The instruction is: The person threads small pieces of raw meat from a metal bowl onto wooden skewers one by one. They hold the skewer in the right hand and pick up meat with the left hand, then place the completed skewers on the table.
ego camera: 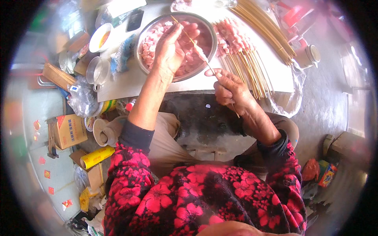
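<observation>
My right hand (231, 90) grips a thin bamboo skewer (211, 67) by its lower part, between thumb and fingers. Pieces of pale pink raw meat (200, 53) are threaded partway up this skewer, and its bare tip slants up to the left. Above a round metal bowl (138, 59) is my left hand (171, 48), palm turned up and thumb apart from the fingers. The skewer's upper end crosses between that thumb and the fingers. Cut raw meat (147, 47) fills the bowl. Beside it on the right lies a pile of threaded meat skewers (239, 44), handles towards me.
A bundle of bare bamboo skewers (265, 32) lies at the table's right, near a lidded container (308, 56). On the left are a white bowl (100, 37), a clear plastic cup (97, 70), a blue-and-white cloth (121, 56) and a dark phone (135, 20). Cardboard boxes (71, 131) stand lower left.
</observation>
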The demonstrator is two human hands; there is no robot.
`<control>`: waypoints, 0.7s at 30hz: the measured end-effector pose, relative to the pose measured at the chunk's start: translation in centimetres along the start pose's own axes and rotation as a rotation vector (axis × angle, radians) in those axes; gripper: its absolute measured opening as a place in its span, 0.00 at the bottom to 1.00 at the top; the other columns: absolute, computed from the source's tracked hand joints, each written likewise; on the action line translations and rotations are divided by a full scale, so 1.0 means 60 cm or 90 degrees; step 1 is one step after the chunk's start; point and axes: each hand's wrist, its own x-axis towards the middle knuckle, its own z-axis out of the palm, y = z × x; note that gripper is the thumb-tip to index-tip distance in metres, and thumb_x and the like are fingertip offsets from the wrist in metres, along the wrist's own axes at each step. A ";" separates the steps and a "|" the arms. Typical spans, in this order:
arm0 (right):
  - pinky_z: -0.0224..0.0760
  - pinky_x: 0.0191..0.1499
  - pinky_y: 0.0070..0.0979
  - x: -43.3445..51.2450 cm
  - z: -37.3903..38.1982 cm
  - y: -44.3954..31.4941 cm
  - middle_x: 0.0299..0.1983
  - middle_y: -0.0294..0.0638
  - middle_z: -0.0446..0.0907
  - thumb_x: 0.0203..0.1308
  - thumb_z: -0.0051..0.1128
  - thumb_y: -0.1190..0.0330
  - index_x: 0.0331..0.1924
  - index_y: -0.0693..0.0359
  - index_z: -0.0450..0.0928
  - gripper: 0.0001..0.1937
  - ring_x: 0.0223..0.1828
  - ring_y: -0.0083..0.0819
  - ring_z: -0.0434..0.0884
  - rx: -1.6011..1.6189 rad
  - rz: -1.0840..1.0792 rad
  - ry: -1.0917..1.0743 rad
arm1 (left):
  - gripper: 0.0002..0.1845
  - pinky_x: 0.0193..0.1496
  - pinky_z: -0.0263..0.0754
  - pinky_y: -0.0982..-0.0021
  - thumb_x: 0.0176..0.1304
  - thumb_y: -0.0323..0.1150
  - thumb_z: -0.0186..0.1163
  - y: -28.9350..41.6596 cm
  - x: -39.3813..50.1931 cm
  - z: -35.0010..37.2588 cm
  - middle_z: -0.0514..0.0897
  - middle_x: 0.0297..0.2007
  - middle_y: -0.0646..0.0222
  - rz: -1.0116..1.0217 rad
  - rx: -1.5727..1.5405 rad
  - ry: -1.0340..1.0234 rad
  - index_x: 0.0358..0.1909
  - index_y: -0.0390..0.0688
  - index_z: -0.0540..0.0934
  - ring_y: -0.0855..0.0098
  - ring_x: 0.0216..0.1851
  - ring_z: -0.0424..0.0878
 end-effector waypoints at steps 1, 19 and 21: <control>0.43 0.14 0.12 0.000 0.002 -0.004 0.14 0.24 0.54 0.70 0.39 0.62 0.53 0.62 0.69 0.15 0.12 0.12 0.52 -0.069 -0.022 0.017 | 0.12 0.42 0.78 0.65 0.67 0.36 0.52 0.000 0.000 0.001 0.82 0.44 0.59 -0.001 -0.001 -0.004 0.46 0.42 0.76 0.64 0.45 0.82; 0.44 0.16 0.11 -0.016 -0.007 -0.012 0.14 0.24 0.58 0.71 0.37 0.62 0.49 0.63 0.73 0.15 0.14 0.12 0.56 -0.368 -0.110 0.044 | 0.10 0.45 0.80 0.69 0.67 0.26 0.48 0.024 0.000 -0.002 0.81 0.44 0.55 0.076 0.090 0.051 0.47 0.35 0.73 0.64 0.46 0.81; 0.45 0.16 0.11 -0.017 -0.007 -0.011 0.14 0.24 0.58 0.71 0.38 0.62 0.49 0.63 0.73 0.15 0.14 0.12 0.56 -0.367 -0.107 0.040 | 0.09 0.45 0.80 0.69 0.66 0.25 0.49 0.024 0.004 -0.010 0.81 0.43 0.55 0.088 0.092 0.046 0.46 0.35 0.74 0.64 0.45 0.82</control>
